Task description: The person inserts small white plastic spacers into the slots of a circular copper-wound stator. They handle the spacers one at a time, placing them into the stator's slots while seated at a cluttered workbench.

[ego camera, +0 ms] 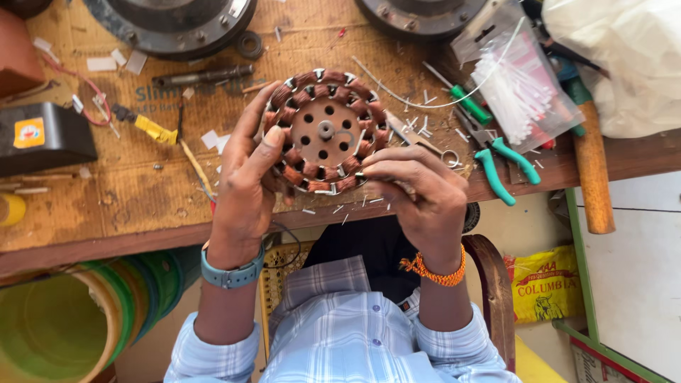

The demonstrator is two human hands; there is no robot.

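Copper-wound stator (324,131), round w/ a perforated centre plate, sits tilted up over the desk (128,206) edge, gripped by both hands. Left hand (245,184) cups the left rim, thumb pressed on the coils; right hand (418,188) holds the lower right rim, fingers pinched narrow at a coil end. Looks like the winding/tidying stage, prob. dressing or tying coil ends. Next move likely needs fine fingertip work w/o nicking the wire. Green-handled pliers (500,167) and bag of white ties (525,89) lie near, to the right.
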